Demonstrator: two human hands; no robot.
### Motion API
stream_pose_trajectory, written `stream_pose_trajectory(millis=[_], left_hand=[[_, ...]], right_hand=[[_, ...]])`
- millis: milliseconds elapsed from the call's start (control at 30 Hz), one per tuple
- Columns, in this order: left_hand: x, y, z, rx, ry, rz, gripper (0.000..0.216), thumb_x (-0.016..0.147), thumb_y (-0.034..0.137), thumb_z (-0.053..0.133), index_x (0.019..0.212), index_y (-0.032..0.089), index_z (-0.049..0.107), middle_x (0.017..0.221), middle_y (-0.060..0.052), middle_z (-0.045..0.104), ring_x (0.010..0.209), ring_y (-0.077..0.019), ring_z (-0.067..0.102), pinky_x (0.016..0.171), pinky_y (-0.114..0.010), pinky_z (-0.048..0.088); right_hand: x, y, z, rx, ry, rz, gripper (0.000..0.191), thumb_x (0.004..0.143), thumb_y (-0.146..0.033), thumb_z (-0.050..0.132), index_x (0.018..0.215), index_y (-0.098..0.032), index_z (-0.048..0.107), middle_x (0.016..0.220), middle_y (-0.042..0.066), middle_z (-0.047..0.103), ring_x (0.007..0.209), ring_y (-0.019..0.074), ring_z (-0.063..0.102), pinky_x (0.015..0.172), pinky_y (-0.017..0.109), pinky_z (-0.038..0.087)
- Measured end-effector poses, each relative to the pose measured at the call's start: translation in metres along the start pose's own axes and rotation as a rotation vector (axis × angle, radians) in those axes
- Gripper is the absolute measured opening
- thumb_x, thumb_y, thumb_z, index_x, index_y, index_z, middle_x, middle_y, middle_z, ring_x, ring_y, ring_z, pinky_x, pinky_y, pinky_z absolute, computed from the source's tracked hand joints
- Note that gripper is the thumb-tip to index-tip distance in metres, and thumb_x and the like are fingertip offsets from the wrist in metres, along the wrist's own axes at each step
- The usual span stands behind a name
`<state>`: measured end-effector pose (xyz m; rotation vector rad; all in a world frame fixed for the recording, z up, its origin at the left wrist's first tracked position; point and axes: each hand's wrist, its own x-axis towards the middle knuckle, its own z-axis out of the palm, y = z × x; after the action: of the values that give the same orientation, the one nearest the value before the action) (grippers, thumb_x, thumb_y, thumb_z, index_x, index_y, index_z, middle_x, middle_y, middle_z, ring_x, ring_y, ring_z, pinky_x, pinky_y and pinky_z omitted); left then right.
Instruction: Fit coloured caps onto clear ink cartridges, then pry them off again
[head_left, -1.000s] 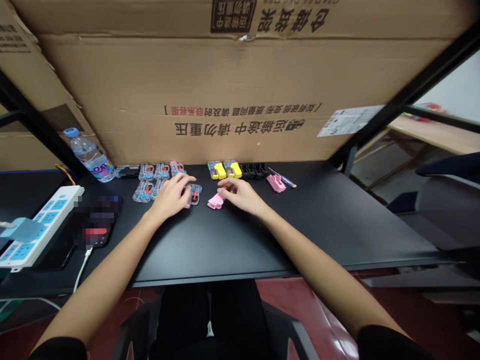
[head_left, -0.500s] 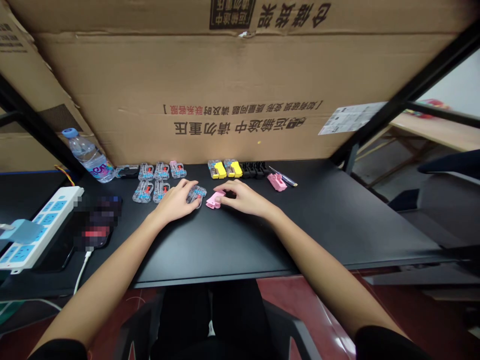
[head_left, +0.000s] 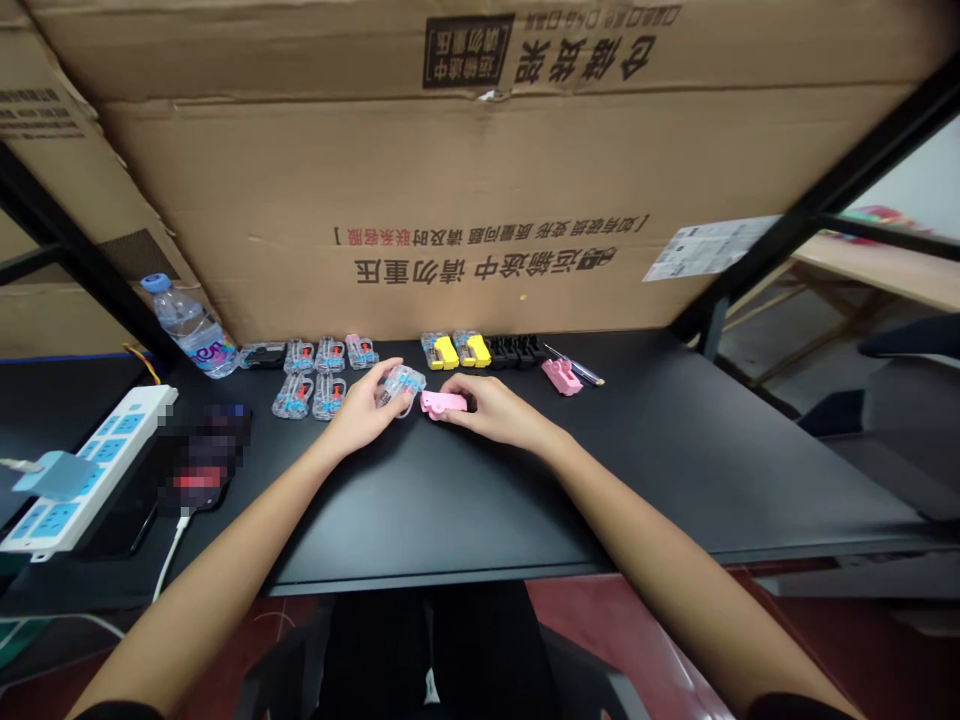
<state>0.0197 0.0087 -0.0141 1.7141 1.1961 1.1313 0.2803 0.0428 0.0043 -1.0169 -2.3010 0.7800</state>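
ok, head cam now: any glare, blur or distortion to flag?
Head view: soft sheen on the black tabletop; pale glare on the red floor; pixelated blocks over the phone; wide-angle stretch toward the edges; pink part and clear case outlines readable, fine detail too small.

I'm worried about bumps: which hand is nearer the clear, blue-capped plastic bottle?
Left. The left hand is right of the bottle; the right hand is farther right, beyond the left.

I've 5 clear units w/ red bits (head_left: 329,396) on the surface (head_left: 435,510), +1 clear unit (head_left: 406,381) in my L hand (head_left: 361,410); 2 all-pink pcs (head_left: 561,378), 1 in R hand (head_left: 498,410); 2 yellow/clear units (head_left: 446,352); 1 bottle (head_left: 193,325); 1 pwr strip (head_left: 110,448); black pcs (head_left: 517,351), qty unclear.
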Motion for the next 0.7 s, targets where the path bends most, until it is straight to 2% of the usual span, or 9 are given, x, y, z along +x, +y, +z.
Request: stream_pose_trajectory(millis=[133,267,367,533,700], left_hand=[[-0.001,0.013,0.003,-0.331,-0.016,-0.173,0.066,0.092,0.044,0.078,0.15,0.025,0.053,0.119,-0.01,0.072,0.086,-0.0192,0.072,0.078,-0.035,0.061],[-0.001,0.021,0.005,-0.491,-0.017,-0.26,0.069,0.087,0.044,0.082,0.147,0.024,0.054,0.105,-0.005,0.069,0.076,-0.0161,0.068,0.066,-0.031,0.058],[-0.001,0.017,0.007,-0.493,-0.015,-0.265,0.069,0.087,0.045,0.082,0.147,0.025,0.054,0.102,-0.004,0.069,0.075,-0.0157,0.069,0.064,-0.03,0.057],[0.0,0.006,0.008,-0.356,-0.017,-0.195,0.071,0.089,0.05,0.082,0.147,0.025,0.05,0.105,-0.005,0.071,0.073,-0.015,0.07,0.063,-0.028,0.057],[0.0,0.007,0.007,-0.34,-0.013,-0.189,0.072,0.088,0.051,0.083,0.145,0.022,0.049,0.103,-0.005,0.07,0.072,-0.0148,0.071,0.062,-0.027,0.058]], right_hand=[[0.0,-0.007,0.006,0.043,0.152,0.011,0.03,0.093,-0.049,0.075,0.1,-0.021,0.067,0.093,0.007,0.077,0.077,0.0215,0.067,0.067,0.031,0.047],[0.0,-0.009,0.014,0.105,0.248,0.016,0.03,0.09,-0.049,0.078,0.095,-0.024,0.062,0.088,0.005,0.076,0.074,0.0216,0.067,0.065,0.031,0.049],[-0.001,-0.008,0.019,0.121,0.282,-0.002,0.028,0.09,-0.046,0.079,0.095,-0.025,0.06,0.088,0.005,0.076,0.072,0.0217,0.068,0.065,0.032,0.05],[-0.002,-0.008,0.021,0.079,0.264,-0.005,0.026,0.09,-0.041,0.079,0.092,-0.025,0.059,0.088,0.005,0.076,0.072,0.0214,0.068,0.065,0.031,0.049],[-0.002,-0.009,0.023,0.043,0.302,-0.038,0.025,0.091,-0.042,0.077,0.092,-0.024,0.06,0.091,0.005,0.078,0.072,0.0199,0.068,0.062,0.028,0.049]])
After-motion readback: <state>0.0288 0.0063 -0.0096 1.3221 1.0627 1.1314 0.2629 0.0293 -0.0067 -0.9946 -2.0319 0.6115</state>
